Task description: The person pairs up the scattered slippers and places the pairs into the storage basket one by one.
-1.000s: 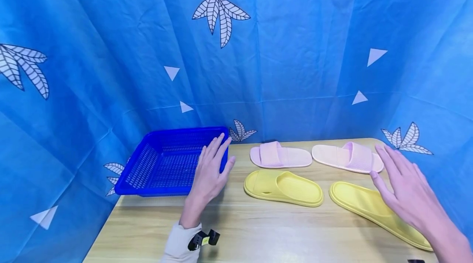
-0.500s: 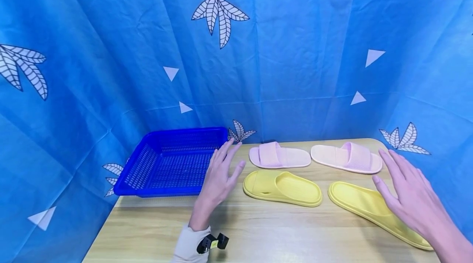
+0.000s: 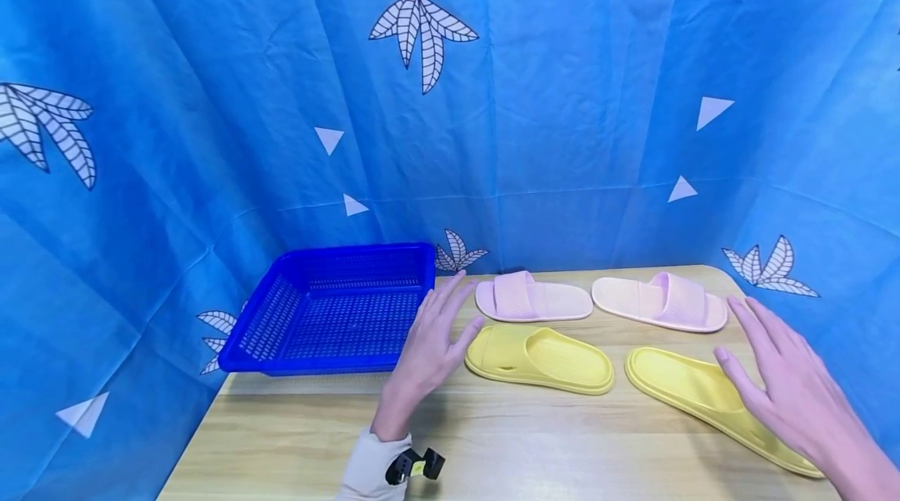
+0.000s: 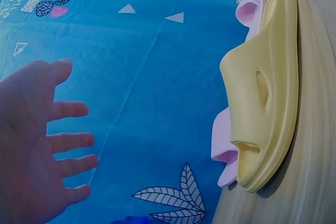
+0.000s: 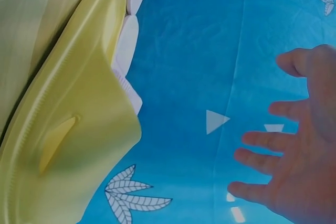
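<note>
- My left hand [image 3: 429,345] is in the air just right of the blue basket [image 3: 323,366]; its fingers are straight and apart from each other, with air around them.
- My right hand [image 3: 794,388] is on the far right from the basket, raised also, its fingers straight and spread, the thumb apart.
- The first yellow slipper [image 3: 537,360] lies to the right of the basket, its strap end toward it, near my left hand.
- The second yellow slipper [image 3: 692,388] lies farther right from the basket, its strap end turned away and partly covered, in the head view, by my right hand.
- The first pink slipper [image 3: 516,298] is right of the basket, its strap end toward it.
- The second pink slipper [image 3: 678,302] is farther right from the basket, its strap end away; whether the two pink heels touch, I cannot tell.
- Under the basket is the wooden bench [image 3: 534,446]; behind it hangs the blue curtain [image 3: 562,94].
</note>
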`<state>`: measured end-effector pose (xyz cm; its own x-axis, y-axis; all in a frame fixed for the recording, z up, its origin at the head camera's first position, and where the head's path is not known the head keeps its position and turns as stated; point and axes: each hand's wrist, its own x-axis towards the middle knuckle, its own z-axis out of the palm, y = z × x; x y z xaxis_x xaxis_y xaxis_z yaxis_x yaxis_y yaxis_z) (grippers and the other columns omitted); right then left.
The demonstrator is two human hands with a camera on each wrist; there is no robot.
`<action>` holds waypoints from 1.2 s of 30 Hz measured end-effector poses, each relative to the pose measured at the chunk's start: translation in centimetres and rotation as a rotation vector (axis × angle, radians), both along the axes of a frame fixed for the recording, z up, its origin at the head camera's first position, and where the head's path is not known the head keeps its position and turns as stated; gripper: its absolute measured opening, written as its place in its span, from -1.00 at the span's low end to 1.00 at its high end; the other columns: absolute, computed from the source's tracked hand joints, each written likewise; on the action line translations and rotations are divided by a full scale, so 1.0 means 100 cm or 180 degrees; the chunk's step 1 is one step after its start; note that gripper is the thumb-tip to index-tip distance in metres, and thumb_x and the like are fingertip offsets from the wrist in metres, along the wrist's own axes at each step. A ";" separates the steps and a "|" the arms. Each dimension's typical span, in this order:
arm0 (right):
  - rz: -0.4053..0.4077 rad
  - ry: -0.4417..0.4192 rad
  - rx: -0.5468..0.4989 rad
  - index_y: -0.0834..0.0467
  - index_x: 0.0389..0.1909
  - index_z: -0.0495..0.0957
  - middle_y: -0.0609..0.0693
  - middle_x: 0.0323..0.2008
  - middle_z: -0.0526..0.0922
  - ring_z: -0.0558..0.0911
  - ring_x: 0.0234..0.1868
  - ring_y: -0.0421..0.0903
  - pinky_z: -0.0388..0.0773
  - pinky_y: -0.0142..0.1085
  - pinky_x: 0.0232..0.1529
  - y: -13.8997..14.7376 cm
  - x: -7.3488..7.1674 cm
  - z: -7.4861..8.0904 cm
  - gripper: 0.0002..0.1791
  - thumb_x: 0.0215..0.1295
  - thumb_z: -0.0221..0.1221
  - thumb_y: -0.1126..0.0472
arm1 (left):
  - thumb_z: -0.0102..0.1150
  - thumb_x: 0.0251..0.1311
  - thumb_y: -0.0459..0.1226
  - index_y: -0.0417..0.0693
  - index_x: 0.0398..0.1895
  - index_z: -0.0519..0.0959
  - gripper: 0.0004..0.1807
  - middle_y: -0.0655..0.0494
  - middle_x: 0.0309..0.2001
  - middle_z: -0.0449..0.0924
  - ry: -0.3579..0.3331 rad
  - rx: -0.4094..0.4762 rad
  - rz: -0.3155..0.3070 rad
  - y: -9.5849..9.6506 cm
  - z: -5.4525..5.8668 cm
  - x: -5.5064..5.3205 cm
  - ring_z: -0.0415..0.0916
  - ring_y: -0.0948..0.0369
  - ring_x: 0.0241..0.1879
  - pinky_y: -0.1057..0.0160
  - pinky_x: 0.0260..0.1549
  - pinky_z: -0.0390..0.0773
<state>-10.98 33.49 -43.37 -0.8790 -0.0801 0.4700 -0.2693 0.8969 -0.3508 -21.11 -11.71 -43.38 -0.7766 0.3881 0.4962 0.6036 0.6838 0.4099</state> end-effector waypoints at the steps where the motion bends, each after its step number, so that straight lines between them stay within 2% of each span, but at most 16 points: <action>1: 0.0000 -0.0011 0.0002 0.06 0.66 -0.02 0.30 0.58 0.03 0.11 0.43 0.55 -0.24 0.42 0.41 0.001 0.001 -0.001 -0.18 0.51 0.13 0.11 | -0.13 0.55 0.14 0.09 0.53 0.33 -0.37 0.02 0.57 0.17 -0.0020 0.0002 -0.0013 0.000 0.000 0.000 0.11 -0.02 0.54 -0.19 0.47 0.00; 9: 0.0006 -0.0040 0.0037 0.08 0.66 -0.04 0.33 0.58 0.03 0.06 0.46 0.53 -0.27 0.44 0.40 0.007 0.004 -0.007 -0.17 0.50 0.14 0.11 | -0.12 0.54 0.16 0.16 0.57 0.27 -0.36 0.05 0.57 0.17 -0.0072 -0.0022 -0.0142 0.006 -0.004 -0.001 0.14 -0.05 0.53 -0.26 0.42 0.10; 14: 0.0027 -0.0017 0.0027 0.10 0.65 -0.04 0.35 0.56 0.06 0.07 0.47 0.51 -0.29 0.35 0.45 0.010 0.007 -0.012 -0.16 0.49 0.15 0.13 | -0.13 0.53 0.19 0.19 0.58 0.25 -0.33 0.07 0.57 0.17 -0.0136 -0.0093 -0.0161 0.012 -0.008 0.000 0.13 -0.03 0.53 -0.23 0.41 0.14; 23: 0.0006 -0.0002 0.0042 0.13 0.65 -0.04 0.39 0.54 0.07 0.10 0.42 0.56 -0.25 0.40 0.42 0.012 0.011 -0.019 -0.14 0.47 0.18 0.14 | -0.17 0.52 0.23 0.22 0.59 0.25 -0.32 0.04 0.59 0.14 -0.0195 -0.0234 -0.0183 0.019 -0.014 0.003 0.10 -0.01 0.55 -0.26 0.41 0.13; 30: -0.0005 -0.0060 0.0041 0.14 0.65 -0.05 0.39 0.55 0.04 0.06 0.45 0.55 -0.31 0.35 0.45 0.014 0.014 -0.024 -0.12 0.47 0.19 0.14 | -0.21 0.51 0.27 0.28 0.59 0.23 -0.31 0.11 0.60 0.09 -0.0217 -0.0336 -0.0166 0.022 -0.020 0.004 0.09 0.01 0.55 -0.19 0.44 0.12; 36: -0.0009 -0.0092 0.0108 0.17 0.65 -0.06 0.42 0.53 0.06 0.08 0.43 0.56 -0.36 0.25 0.50 0.017 0.017 -0.030 -0.11 0.46 0.20 0.13 | -0.22 0.50 0.27 0.26 0.59 0.23 -0.30 0.03 0.59 0.13 -0.0264 -0.0364 -0.0206 0.026 -0.025 0.004 0.10 -0.03 0.54 -0.20 0.44 0.12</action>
